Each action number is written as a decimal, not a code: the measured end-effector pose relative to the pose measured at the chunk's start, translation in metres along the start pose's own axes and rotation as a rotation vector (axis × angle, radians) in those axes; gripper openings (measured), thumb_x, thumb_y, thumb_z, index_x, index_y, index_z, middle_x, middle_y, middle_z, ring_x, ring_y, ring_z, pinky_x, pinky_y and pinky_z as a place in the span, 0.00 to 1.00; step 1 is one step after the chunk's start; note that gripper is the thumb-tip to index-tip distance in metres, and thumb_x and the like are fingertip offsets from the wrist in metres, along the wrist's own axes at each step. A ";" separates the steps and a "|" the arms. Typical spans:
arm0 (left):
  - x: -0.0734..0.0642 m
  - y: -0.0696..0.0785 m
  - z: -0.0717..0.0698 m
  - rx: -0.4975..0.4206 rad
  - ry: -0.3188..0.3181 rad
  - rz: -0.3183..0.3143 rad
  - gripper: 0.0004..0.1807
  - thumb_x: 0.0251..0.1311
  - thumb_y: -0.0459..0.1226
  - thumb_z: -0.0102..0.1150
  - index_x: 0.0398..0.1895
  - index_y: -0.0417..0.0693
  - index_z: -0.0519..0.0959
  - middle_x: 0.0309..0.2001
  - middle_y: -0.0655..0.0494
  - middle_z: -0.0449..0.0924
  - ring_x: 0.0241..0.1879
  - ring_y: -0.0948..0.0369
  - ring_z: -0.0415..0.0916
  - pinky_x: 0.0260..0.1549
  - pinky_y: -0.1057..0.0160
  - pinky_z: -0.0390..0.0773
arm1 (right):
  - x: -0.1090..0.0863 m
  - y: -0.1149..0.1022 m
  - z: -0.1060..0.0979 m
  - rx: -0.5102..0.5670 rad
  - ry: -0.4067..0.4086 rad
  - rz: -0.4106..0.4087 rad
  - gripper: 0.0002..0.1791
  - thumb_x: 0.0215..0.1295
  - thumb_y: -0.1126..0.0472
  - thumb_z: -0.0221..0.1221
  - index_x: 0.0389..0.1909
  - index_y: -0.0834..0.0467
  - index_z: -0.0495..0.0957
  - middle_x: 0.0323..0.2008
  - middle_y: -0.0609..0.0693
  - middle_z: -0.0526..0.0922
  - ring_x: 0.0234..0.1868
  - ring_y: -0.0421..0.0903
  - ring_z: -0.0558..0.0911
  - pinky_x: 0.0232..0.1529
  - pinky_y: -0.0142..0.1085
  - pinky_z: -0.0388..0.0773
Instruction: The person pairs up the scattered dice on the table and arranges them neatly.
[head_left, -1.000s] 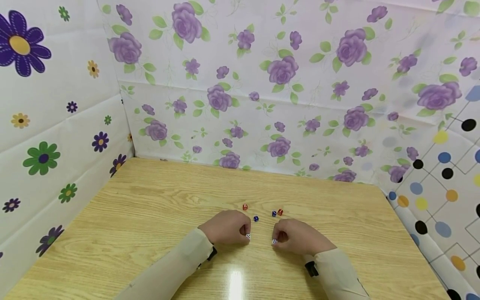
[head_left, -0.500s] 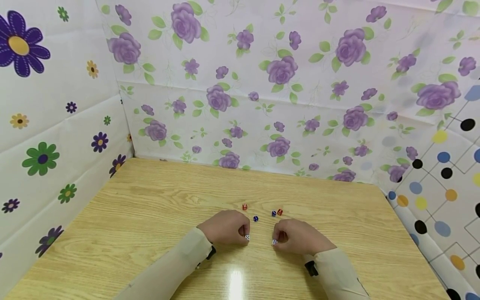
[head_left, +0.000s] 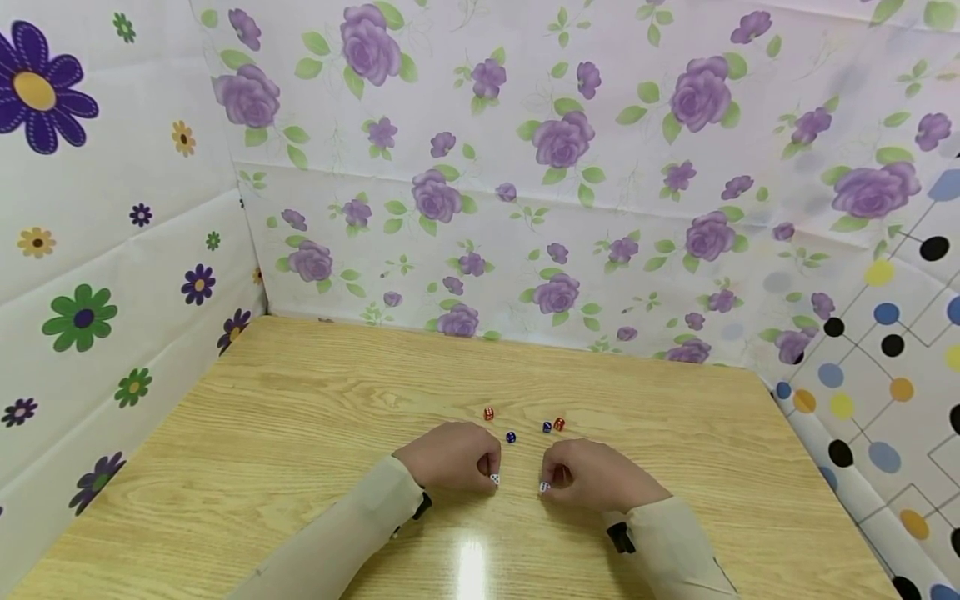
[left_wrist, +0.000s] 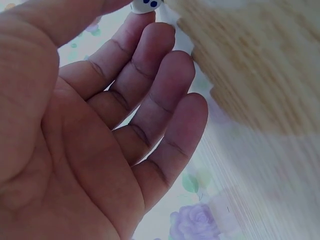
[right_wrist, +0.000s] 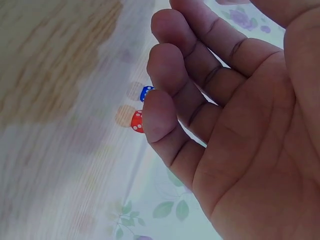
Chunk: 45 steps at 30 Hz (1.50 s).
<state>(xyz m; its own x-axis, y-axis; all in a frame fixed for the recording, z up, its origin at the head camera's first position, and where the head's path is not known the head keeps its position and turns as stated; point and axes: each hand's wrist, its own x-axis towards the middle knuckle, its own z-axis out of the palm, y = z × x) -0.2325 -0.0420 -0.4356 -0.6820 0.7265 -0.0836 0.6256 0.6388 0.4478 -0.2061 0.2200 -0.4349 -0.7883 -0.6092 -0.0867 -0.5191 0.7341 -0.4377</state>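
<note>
Across a glossy yellow-brown wood-grain table point(head_left: 337, 375), the person's left hand point(head_left: 450, 456) pinches a small white cube die with dark pips point(head_left: 495, 479); the right hand point(head_left: 592, 475) pinches a matching white cube die point(head_left: 545, 487), apart from the first. An uneven pinch could let either small cube slip. A forward knuckle could knock the blue cube die point(head_left: 511, 437) and red cube die point(head_left: 489, 413) near the left, or the second blue die point(head_left: 547, 427) just beside the second red die point(head_left: 559, 424).

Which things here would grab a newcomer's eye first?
Likely the white cloth printed with purple roses, hanging behind the light wooden table. Next come the left hand and right hand, low in the head view, each pinching a small white dotted die. Just beyond them lie two red dice and two blue dice.
</note>
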 end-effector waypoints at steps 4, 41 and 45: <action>-0.002 0.001 0.000 -0.001 -0.009 -0.005 0.10 0.58 0.40 0.73 0.27 0.63 0.79 0.26 0.73 0.76 0.27 0.72 0.72 0.33 0.68 0.74 | 0.000 -0.002 -0.001 -0.004 0.002 0.007 0.10 0.64 0.56 0.71 0.28 0.40 0.79 0.28 0.34 0.78 0.30 0.34 0.75 0.36 0.34 0.74; -0.008 0.001 0.001 0.007 -0.020 -0.024 0.10 0.59 0.36 0.70 0.28 0.62 0.79 0.26 0.70 0.76 0.27 0.69 0.71 0.33 0.67 0.75 | -0.002 0.004 0.001 0.110 -0.094 -0.001 0.06 0.67 0.60 0.68 0.33 0.47 0.80 0.28 0.38 0.78 0.28 0.34 0.72 0.33 0.34 0.73; -0.008 0.003 0.001 0.008 -0.018 -0.021 0.09 0.58 0.35 0.69 0.28 0.61 0.79 0.26 0.70 0.76 0.26 0.69 0.70 0.32 0.67 0.74 | -0.002 0.003 0.000 0.098 -0.093 -0.011 0.04 0.68 0.59 0.67 0.34 0.48 0.82 0.28 0.36 0.78 0.28 0.34 0.73 0.34 0.34 0.73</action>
<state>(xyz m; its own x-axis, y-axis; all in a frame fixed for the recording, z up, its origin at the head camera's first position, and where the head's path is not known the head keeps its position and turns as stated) -0.2250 -0.0460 -0.4347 -0.6883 0.7172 -0.1091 0.6142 0.6561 0.4385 -0.2063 0.2234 -0.4365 -0.7462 -0.6456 -0.1623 -0.4890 0.6971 -0.5243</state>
